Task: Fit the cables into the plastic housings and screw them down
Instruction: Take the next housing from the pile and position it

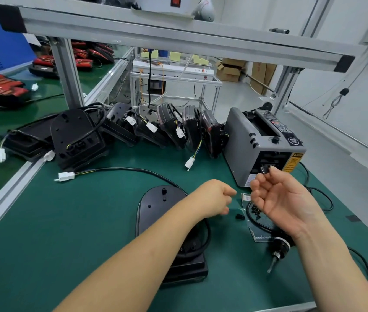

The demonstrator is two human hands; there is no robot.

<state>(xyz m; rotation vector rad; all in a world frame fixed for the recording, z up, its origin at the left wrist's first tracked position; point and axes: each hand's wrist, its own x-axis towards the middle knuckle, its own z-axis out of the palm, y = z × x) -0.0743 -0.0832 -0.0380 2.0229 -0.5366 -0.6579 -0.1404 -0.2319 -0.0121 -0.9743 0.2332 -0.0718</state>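
A black plastic housing (160, 199) lies flat on the green mat, partly under my left forearm. Its black cable (133, 169) loops to the far left and ends in a white connector (66, 176). My left hand (214, 197) hovers just right of the housing with its fingers curled; nothing shows in them. My right hand (277, 197) is palm up at the front of the grey tape dispenser (246, 143), where its thumb and forefinger pinch a small black piece of tape (265, 170).
An electric screwdriver (277, 251) lies under my right wrist, beside a clear bag with black screws (256, 213). Several more black housings (77, 136) with cables stand in a row at the back. Aluminium frame posts (66, 70) rise behind them.
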